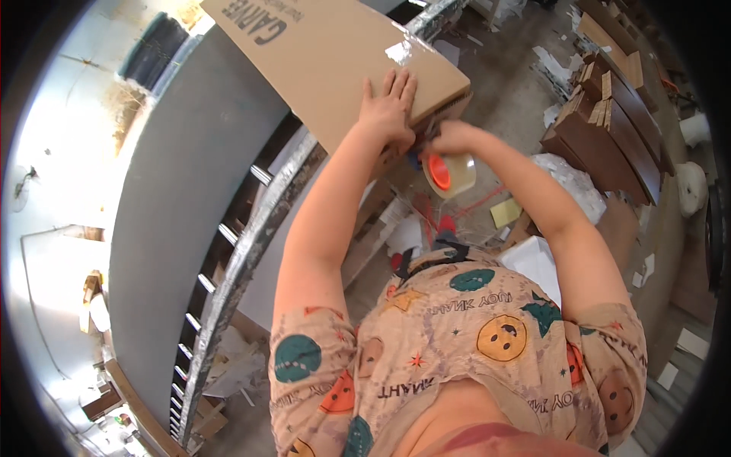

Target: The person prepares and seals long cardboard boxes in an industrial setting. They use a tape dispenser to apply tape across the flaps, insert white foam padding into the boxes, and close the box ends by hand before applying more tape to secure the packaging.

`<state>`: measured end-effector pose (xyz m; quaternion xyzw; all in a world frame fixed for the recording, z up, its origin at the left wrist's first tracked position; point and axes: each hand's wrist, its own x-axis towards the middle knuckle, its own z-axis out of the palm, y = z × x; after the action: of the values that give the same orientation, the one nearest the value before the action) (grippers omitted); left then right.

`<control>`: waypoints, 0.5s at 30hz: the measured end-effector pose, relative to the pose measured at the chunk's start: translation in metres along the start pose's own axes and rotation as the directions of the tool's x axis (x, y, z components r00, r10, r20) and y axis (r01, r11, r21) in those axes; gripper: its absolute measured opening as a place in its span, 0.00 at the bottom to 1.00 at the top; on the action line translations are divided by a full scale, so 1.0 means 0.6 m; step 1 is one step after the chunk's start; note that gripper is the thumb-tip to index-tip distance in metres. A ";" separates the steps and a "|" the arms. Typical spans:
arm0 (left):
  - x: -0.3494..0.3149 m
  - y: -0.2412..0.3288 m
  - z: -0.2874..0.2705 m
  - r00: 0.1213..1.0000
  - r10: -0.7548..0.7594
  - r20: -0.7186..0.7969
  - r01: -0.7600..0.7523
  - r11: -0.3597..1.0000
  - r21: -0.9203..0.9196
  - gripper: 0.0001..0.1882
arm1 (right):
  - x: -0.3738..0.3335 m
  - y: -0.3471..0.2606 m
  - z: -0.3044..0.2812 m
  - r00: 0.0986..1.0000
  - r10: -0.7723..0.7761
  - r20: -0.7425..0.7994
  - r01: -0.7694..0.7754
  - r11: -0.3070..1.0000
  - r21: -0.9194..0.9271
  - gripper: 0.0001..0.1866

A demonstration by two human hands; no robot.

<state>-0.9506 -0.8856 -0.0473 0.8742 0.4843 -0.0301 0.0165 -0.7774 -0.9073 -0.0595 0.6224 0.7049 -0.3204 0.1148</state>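
Note:
A large brown cardboard box (pixel 327 65) lies at the top of the view, with a shiny strip of clear tape on its upper face. My left hand (pixel 387 110) rests flat on that face near the front corner, fingers spread. Close by, at the box's near end, my right hand (pixel 455 139) is closed around a tape dispenser. Its clear tape roll (pixel 462 177) with an orange hub (pixel 439 172) hangs below the fingers. The handle is mostly hidden by the hand, and whether the tape touches the box cannot be made out.
A metal roller conveyor (pixel 266 190) runs under the box, curving down the left, beside a long grey panel (pixel 179 190). Dark brown boards (pixel 609 141) stand stacked at right near clear plastic wrapping (pixel 571 186). Paper scraps litter the floor. A white container (pixel 533 266) sits beside me.

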 end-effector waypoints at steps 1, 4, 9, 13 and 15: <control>-0.006 -0.008 -0.002 0.998 -0.042 0.048 0.043 0.999 -0.020 0.61 | 0.017 0.023 0.032 0.993 -0.106 -0.051 0.108 0.994 0.025 0.30; -0.045 -0.004 -0.002 0.984 -0.171 0.054 0.175 0.982 -0.073 0.63 | 0.006 0.144 0.030 0.996 -0.085 -0.017 0.085 0.917 0.389 0.26; -0.189 -0.106 0.109 0.675 -0.661 -0.327 0.269 0.634 -0.725 0.41 | 0.013 0.359 -0.047 0.989 -0.148 -0.031 0.025 -0.047 0.999 0.20; -0.155 -0.088 0.104 0.303 -0.949 0.090 0.053 -0.078 -0.996 0.30 | 0.085 0.362 -0.153 0.967 -0.242 -0.077 0.011 -0.262 0.965 0.29; -0.147 -0.109 0.135 0.557 -0.793 0.249 -0.197 -0.417 -0.887 0.26 | 0.159 0.349 -0.178 0.913 -0.405 -0.046 -0.050 -0.222 0.974 0.29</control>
<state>-1.0556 -0.9306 -0.1219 0.2093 0.5385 0.6350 0.5127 -0.5720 -0.7627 -0.0953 0.3143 0.2556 -0.8443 -0.3507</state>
